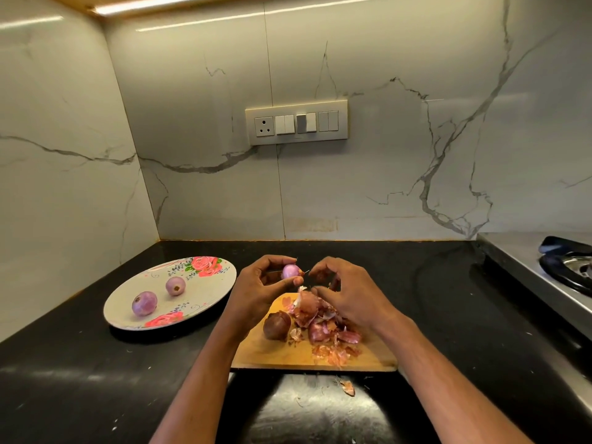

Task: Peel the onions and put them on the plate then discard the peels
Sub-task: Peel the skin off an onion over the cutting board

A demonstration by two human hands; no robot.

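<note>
Both forearms reach in from the near edge and meet above the far end of the cutting board. The left hand is curled round a small peeled onion, pinching it between thumb and fingertips, raised off the board. The right hand is just beside it, fingers bent, fingertips pinching a thin scrap of skin at the onion's right end. The onion's tip points right, toward that hand.

A heap of peels lies on the board under the right hand, with an unpeeled onion at its left, upright. One loose peel sits on the black desk near the board. To the left, a floral plate carries two peeled onions, apart from each other. A stove stands far right.
</note>
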